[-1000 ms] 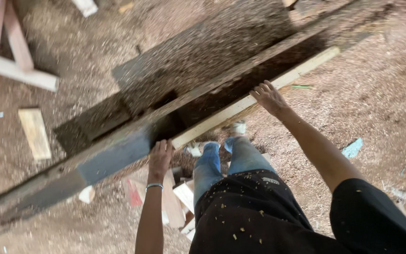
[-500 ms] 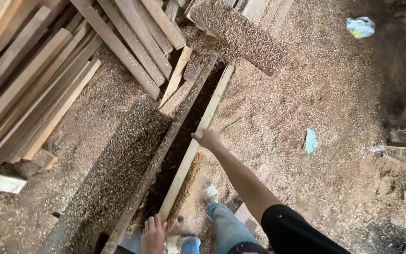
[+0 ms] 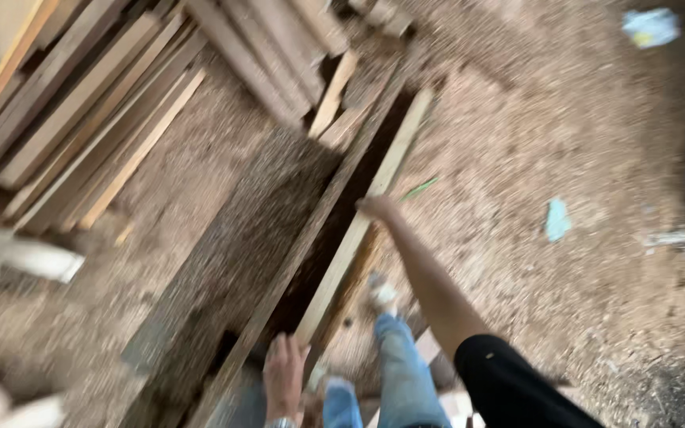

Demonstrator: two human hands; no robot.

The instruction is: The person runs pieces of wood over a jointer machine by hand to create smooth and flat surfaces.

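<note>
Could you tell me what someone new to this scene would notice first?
Most striking is the long pale wooden strip running up the middle, gripped by the right hand midway and the left hand at its near end. Beside it lies a dark, sawdust-covered bench. Stacked planks fill the upper left, above a sawdust floor.

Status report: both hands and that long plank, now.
Left hand grips the near end of the long pale plank. Right hand rests on it midway, arm stretched out. Sawdust-covered machine bed alongside to the left; stacked boards beyond.
</note>
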